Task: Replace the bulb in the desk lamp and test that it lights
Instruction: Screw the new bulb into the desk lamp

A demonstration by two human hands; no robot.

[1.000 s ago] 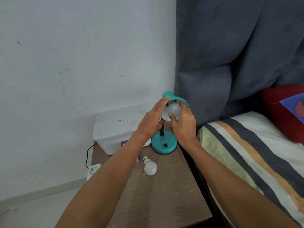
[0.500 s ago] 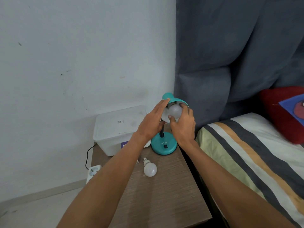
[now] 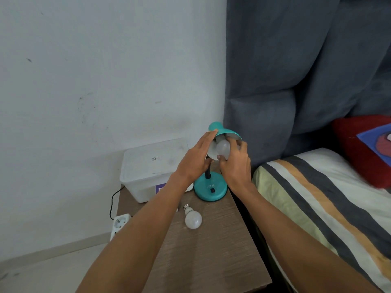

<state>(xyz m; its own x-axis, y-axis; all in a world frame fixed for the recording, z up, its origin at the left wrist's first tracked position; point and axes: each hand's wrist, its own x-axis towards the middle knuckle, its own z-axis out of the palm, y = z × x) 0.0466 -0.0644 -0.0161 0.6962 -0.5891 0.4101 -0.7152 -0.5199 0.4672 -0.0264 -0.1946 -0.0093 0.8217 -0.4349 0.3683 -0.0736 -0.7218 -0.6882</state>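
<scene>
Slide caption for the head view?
Right hand grips bulb under teal lamp shade; left hand steadies it.

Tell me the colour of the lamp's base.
The lamp base is teal, with a small black switch on it, seen clearly in the head view.

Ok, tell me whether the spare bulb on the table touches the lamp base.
Apart. The head view shows bare wood between the spare bulb and the lamp base.
</scene>
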